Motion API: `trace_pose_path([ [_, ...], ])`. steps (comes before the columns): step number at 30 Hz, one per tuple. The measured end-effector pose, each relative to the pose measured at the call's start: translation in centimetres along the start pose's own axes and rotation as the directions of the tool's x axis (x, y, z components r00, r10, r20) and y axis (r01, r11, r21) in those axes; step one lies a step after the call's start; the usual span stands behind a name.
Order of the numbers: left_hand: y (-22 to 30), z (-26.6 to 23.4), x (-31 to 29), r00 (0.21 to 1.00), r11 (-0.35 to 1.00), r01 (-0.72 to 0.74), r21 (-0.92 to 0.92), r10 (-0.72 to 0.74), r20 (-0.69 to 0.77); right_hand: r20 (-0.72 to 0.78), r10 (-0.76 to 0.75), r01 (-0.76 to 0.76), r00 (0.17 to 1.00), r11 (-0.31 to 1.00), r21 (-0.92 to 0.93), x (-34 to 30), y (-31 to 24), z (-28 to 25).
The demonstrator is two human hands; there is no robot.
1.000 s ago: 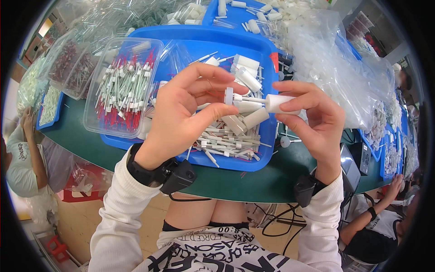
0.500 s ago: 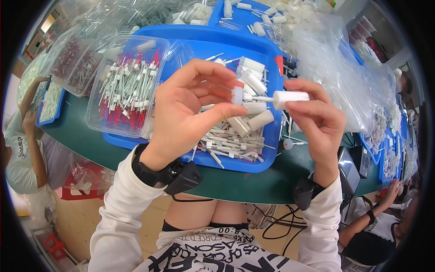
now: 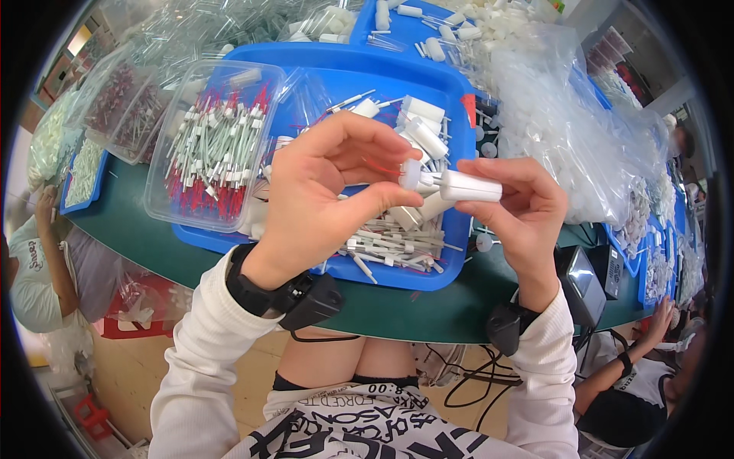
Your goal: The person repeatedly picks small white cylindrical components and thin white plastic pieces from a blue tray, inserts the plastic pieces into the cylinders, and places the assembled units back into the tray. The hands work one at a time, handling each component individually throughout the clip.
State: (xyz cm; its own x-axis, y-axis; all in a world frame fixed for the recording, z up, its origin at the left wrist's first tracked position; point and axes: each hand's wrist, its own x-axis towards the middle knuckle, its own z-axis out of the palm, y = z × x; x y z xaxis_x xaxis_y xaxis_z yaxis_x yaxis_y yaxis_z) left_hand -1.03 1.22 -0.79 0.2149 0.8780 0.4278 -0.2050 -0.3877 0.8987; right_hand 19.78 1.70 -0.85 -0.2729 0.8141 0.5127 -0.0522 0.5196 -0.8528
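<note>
My left hand [image 3: 317, 180] pinches a round white plastic cap [image 3: 410, 174] between thumb and fingers. Thin red wires [image 3: 380, 166] trail from the cap back toward my palm. Between thumb and fingers of my right hand [image 3: 527, 200] is a white cylinder [image 3: 472, 187], lying sideways and lined up with the cap. Just a short stretch of the white stem joined to the cap shows between them; whether the rest lies inside the cylinder is hidden. Both parts are held above a blue tray [image 3: 456, 252] of white cylinders and thin wired white sticks [image 3: 397, 249].
Left of the tray's middle sits a clear plastic box [image 3: 157, 191] packed with red-wired white sticks. Clear tubes [image 3: 222, 27] heap at the back. A clear plastic bag [image 3: 543, 115] of white parts bulges at the right. People [image 3: 646, 375] work at both sides of the green table [image 3: 145, 206].
The cylinder in my right hand has moved left and slightly down toward the cap. Much less of the white stem now shows between them. My left hand has shifted slightly right and down.
</note>
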Motion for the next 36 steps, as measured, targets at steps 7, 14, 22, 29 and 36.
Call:
trace_pose_path([
  [7,-0.1,0.1,-0.2,0.999,1.0,0.012,0.009,-0.012,0.049,0.028,-0.05,0.052,0.998,0.993,-0.102,-0.1,-0.3,0.6],
  [14,0.0,0.1,-0.1,1.0,0.999,-0.03,0.037,0.03,0.0,-0.021,-0.073,0.067,0.997,0.977,-0.202,0.2,-1.1,0.2],
  [22,-0.2,0.3,-0.2,0.997,0.997,-0.065,0.048,0.063,0.039,-0.011,-0.09,0.086,0.996,0.973,-0.215,-0.1,-0.4,0.0],
  [29,-0.1,0.6,0.1,0.999,0.999,-0.015,0.033,0.014,0.031,-0.023,-0.051,0.045,0.998,0.976,-0.214,0.2,-0.7,0.5],
  [36,0.3,0.2,0.2,0.989,0.992,0.122,-0.019,-0.123,-0.087,-0.04,0.043,-0.057,0.998,0.58,-0.812,9.1,0.2,-4.5],
])
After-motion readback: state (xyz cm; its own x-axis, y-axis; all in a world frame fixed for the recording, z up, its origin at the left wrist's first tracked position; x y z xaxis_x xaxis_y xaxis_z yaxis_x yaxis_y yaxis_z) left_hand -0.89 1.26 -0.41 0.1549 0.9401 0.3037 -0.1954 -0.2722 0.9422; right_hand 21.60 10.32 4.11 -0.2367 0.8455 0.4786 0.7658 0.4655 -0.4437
